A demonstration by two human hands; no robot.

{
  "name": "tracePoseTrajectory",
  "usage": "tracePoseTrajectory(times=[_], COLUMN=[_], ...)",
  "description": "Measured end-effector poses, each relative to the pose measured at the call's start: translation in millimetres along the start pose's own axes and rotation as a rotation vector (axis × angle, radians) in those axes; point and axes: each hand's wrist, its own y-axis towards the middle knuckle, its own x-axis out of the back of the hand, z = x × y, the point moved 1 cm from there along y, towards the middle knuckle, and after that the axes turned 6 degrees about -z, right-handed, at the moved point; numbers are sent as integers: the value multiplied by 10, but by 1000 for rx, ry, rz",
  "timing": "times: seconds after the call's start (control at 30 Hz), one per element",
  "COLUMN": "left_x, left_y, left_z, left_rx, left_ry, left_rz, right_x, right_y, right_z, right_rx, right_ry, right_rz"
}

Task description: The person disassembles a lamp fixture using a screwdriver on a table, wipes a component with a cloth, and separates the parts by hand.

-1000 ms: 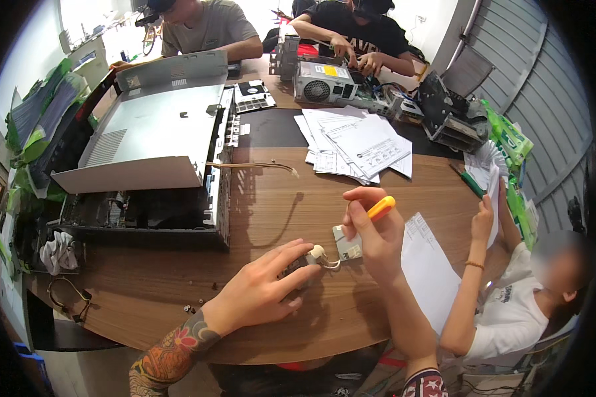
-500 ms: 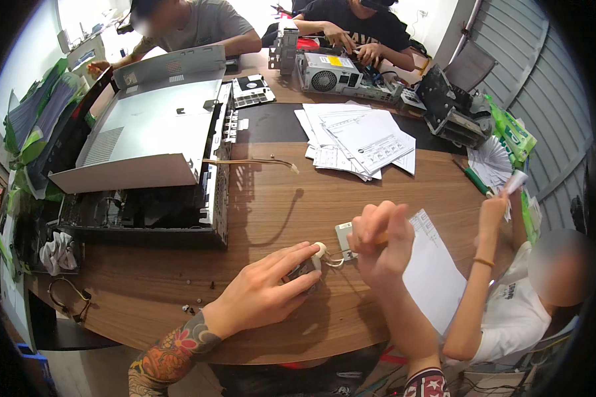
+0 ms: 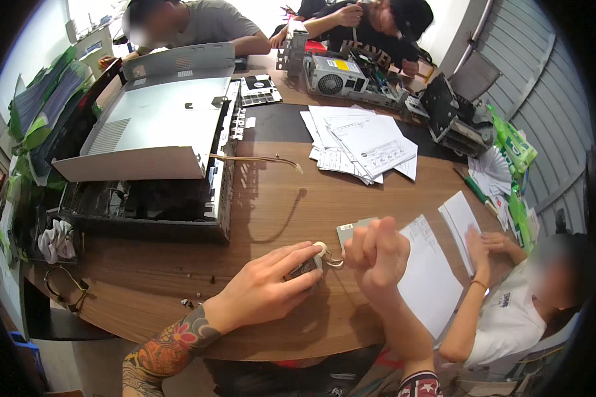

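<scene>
My left hand (image 3: 261, 286) rests on the table near the front, its fingers bent over a small dark part (image 3: 304, 269). A rounded white piece (image 3: 320, 250) and pale wires (image 3: 336, 263) show at that part's right side; the rest lies under my fingers. My right hand (image 3: 376, 255) is raised just right of it, closed like a fist. What it grips, if anything, is hidden by the fingers. Partly behind this hand lies a flat grey-green plate (image 3: 346, 231) on the wood.
An opened computer case (image 3: 146, 225) with its metal cover (image 3: 159, 126) stands at left. Loose screws (image 3: 187, 303) and a cable loop (image 3: 66, 289) lie at front left. Papers (image 3: 371, 142) sit mid-table, another sheet (image 3: 427, 284) at right. A person handles papers at right; two people sit across.
My right hand has curled more tightly while my left hand stays on the small part. The person at right has lowered a hand onto folded papers. The view has shifted slightly.
</scene>
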Motion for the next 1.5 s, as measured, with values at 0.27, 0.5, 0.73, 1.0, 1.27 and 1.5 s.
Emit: tracePoseTrajectory(times=[0.27, 0.5, 0.73, 1.0, 1.27, 1.5], left_x=[-10, 21, -5, -7, -10, -27], left_y=[-35, -18, -9, -23, 5, 5], left_z=[2, -17, 1, 8, 1, -11], left_rx=[7, 23, 10, -2, 7, 4], left_ry=[5, 24, 3, 3, 19, 37], left_rz=[12, 48, 31, -3, -11, -15], right_x=[-17, -35, 34, -8, -26, 66], right_y=[-5, 6, -28, -17, 31, -8], right_z=[-33, -70, -7, -63, -59, -5], right_rx=[3, -1, -41, 47, -26, 54], right_ry=[15, -98, 4, -104, -2, 100], right_rz=[-14, -40, -71, -43, -15, -81])
